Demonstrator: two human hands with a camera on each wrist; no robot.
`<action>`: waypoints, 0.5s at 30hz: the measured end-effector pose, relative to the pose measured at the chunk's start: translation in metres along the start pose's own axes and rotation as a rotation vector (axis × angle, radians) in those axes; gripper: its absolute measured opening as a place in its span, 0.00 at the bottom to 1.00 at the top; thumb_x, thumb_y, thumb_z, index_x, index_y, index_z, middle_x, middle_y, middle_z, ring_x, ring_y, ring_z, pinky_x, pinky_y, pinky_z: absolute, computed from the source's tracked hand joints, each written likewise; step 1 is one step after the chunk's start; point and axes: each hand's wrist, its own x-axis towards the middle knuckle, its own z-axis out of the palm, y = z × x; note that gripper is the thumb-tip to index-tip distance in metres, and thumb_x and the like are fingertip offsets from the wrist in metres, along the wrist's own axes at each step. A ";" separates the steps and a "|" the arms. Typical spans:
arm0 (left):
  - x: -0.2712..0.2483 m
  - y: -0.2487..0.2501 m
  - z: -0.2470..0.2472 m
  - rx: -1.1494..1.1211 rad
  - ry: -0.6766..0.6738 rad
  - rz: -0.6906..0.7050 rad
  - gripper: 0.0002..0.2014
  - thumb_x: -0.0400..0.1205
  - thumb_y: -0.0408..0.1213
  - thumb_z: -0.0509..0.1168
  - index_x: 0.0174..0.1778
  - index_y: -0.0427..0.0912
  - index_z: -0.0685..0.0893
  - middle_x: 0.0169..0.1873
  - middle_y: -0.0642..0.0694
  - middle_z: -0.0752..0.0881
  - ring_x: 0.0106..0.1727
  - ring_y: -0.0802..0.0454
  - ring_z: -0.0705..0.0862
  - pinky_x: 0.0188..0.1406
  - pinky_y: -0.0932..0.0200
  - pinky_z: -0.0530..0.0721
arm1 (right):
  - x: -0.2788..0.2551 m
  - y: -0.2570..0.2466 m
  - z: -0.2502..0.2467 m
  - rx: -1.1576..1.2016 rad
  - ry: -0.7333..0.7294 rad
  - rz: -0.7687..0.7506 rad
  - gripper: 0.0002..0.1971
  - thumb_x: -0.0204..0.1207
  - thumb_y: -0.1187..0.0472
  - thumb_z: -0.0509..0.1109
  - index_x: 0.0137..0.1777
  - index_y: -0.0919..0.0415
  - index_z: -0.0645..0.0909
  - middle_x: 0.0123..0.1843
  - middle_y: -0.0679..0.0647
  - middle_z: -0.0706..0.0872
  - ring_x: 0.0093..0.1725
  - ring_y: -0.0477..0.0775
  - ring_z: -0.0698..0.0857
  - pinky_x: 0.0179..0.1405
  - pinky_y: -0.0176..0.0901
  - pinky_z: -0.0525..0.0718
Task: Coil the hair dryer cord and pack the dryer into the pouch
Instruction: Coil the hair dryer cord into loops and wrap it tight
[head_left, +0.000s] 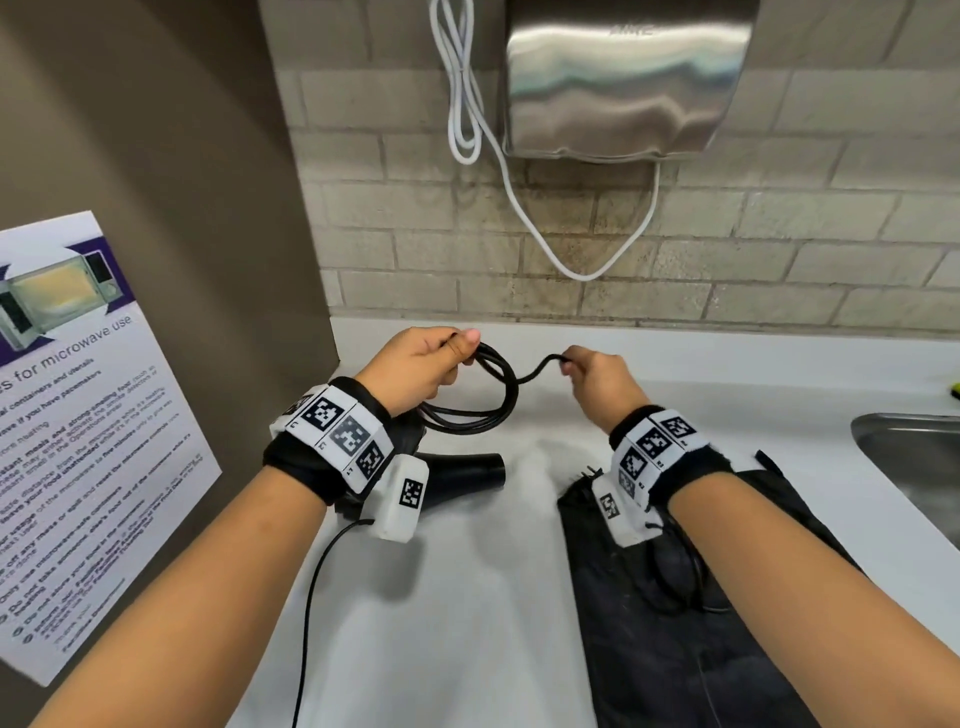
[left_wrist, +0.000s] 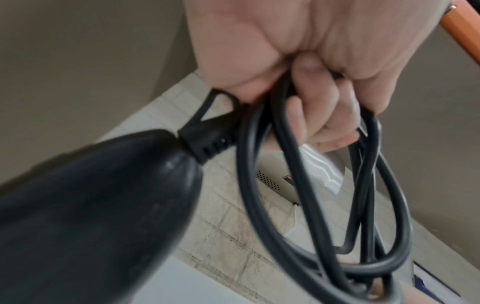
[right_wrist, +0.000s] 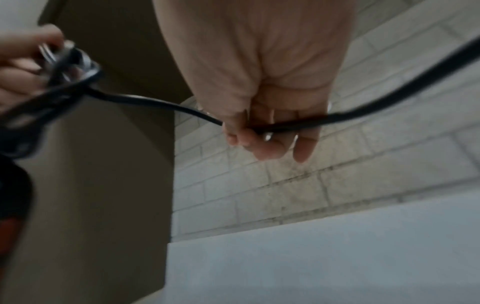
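Left hand (head_left: 415, 366): fingers curled round a bundle of black loops of the cord (head_left: 488, 400), gripped at the top of the loops; the loops hang below and to the right of the grip, clear of the counter (head_left: 467, 571)

Right hand (head_left: 600, 379): fingers and thumb pinching a single run of the same cord, level with the left grip and well apart from it; between the two grips the cord rises in a short hump, then drops into the loops

Hair dryer (head_left: 467, 467): black, directly below the left grip and partly hidden by the left wrist, nozzle pointing right toward the pouch; in the left wrist view the dryer body (left_wrist: 91, 216) sits just beside the gripped loops, with the cord's strain relief running up to the palm; contact with the counter cannot be told

Pouch (head_left: 649, 597): black, lying flat on the counter below the right grip, partly under the right forearm

Right of the right grip: steel sink (head_left: 914, 457)

Above both grips: steel hand dryer (head_left: 623, 78) on the tiled wall, white cable looped beside it

Left of the left grip: microwave notice (head_left: 78, 415) on the brown panel
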 end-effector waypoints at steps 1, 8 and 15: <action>-0.001 0.001 0.001 0.079 -0.011 0.014 0.16 0.84 0.45 0.57 0.32 0.42 0.76 0.16 0.58 0.66 0.18 0.62 0.62 0.18 0.69 0.60 | 0.002 0.004 -0.004 -0.044 -0.004 0.031 0.09 0.81 0.67 0.56 0.44 0.58 0.76 0.40 0.63 0.81 0.38 0.60 0.78 0.38 0.43 0.73; 0.002 0.001 0.000 0.143 0.017 0.059 0.11 0.85 0.40 0.57 0.35 0.46 0.74 0.29 0.50 0.73 0.30 0.60 0.73 0.22 0.72 0.68 | -0.012 -0.024 -0.007 -0.169 -0.287 -0.278 0.35 0.67 0.84 0.50 0.68 0.53 0.75 0.61 0.56 0.80 0.53 0.52 0.77 0.49 0.35 0.71; 0.001 -0.002 -0.003 -0.032 0.050 0.036 0.09 0.85 0.35 0.56 0.40 0.46 0.77 0.26 0.53 0.72 0.24 0.66 0.73 0.19 0.73 0.66 | -0.016 -0.045 -0.006 -0.004 -0.405 -0.270 0.12 0.83 0.62 0.59 0.51 0.64 0.85 0.32 0.36 0.75 0.30 0.31 0.75 0.35 0.22 0.69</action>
